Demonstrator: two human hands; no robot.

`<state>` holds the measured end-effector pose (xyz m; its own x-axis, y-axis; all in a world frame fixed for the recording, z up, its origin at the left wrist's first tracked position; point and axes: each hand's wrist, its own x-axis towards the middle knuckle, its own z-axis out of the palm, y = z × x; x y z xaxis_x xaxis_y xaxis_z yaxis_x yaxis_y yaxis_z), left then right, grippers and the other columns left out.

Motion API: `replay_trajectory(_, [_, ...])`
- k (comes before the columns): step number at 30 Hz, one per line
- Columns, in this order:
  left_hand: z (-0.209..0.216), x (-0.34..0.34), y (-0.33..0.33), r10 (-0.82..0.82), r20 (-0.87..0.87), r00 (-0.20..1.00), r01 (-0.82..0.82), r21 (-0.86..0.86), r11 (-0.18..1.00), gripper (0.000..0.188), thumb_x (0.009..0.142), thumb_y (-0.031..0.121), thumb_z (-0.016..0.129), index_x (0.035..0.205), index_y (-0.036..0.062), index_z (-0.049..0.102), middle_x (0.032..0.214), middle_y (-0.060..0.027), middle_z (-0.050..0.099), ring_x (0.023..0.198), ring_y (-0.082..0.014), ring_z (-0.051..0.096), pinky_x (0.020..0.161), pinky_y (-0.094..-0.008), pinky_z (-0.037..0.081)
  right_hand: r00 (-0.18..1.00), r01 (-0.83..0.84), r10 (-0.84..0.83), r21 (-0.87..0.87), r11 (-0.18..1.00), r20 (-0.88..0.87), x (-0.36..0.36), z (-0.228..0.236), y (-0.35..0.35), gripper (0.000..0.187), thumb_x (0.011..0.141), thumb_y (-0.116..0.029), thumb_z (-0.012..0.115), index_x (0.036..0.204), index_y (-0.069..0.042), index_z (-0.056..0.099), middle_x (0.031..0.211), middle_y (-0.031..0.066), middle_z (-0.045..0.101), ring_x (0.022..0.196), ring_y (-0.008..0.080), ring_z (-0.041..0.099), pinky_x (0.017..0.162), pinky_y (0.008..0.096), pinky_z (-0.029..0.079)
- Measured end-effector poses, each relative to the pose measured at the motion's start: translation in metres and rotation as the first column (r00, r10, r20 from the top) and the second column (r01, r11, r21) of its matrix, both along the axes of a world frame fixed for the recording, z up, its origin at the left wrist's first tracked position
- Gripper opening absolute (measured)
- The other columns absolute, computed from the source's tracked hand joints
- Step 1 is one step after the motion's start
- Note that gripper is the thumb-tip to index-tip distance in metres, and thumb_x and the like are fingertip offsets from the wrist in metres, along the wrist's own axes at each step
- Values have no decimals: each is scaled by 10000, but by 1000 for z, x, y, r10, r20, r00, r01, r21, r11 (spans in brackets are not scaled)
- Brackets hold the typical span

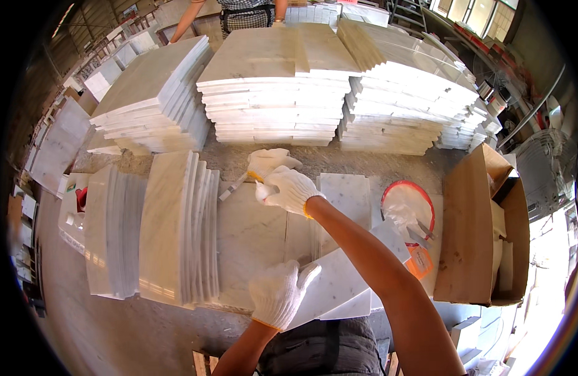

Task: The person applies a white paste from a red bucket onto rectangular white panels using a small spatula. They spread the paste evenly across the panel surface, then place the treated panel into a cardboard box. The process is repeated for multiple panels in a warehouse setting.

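Note:
My right hand (291, 191), in a white knit glove, is closed around something small and white, mostly hidden by the fingers. Just beyond it lies an empty white glove (273, 161) with a yellow cuff, beside a thin, pale-handled tool (233, 187). Nearer me, my gloved left hand (276, 293) rests at the left edge of a slanted marble slab (336, 276), its thumb out over the stone. The fingers look loosely extended and I see nothing in them. Under both hands is a flat marble worktop (248, 229).
Marble slabs stand on edge in a row (176, 232) at left. Tall stacks of slabs (273, 94) fill the back. At right are a red-rimmed tub (407, 207) with white material, an orange packet (419, 261) and a cardboard box (467, 232). A person (246, 14) stands behind the stacks.

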<state>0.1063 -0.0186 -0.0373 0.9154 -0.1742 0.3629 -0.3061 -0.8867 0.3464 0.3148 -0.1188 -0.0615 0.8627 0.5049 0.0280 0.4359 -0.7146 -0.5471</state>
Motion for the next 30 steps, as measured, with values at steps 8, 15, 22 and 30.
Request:
replay_trajectory(8, [14,-2,3,11,-146,989,-13,-11,1000,447,897,468,693,671,87,630,585,-121,593,499,-318,554,499,-401,446,968,96,112,743,662,-224,-81,81,-74,460,880,-238,751,1252,-59,548,1195,83,605,1036,176,608,897,346,518])
replay_trajectory(15, [23,-5,0,43,-208,977,-52,-42,998,409,889,418,709,687,68,646,607,-152,607,530,-353,572,515,-431,441,897,433,-408,523,734,-170,-238,111,-216,447,942,-168,633,1340,18,549,1344,173,574,1249,264,554,1094,383,391])
replay_trajectory(22, [31,-12,4,56,-314,948,-64,-15,998,444,915,418,672,711,27,623,668,-196,598,612,-409,553,562,-447,428,772,626,-503,603,495,-389,-308,82,-246,518,953,-180,610,1418,23,505,1325,149,604,1180,189,577,1003,324,464])
replay_trajectory(30, [29,-17,11,78,-348,934,-73,30,997,419,917,389,664,756,4,639,685,-203,604,627,-404,559,582,-431,435,786,617,-460,557,555,-412,-282,68,-251,409,954,-173,634,1321,4,601,1234,148,669,1091,182,623,961,317,484])
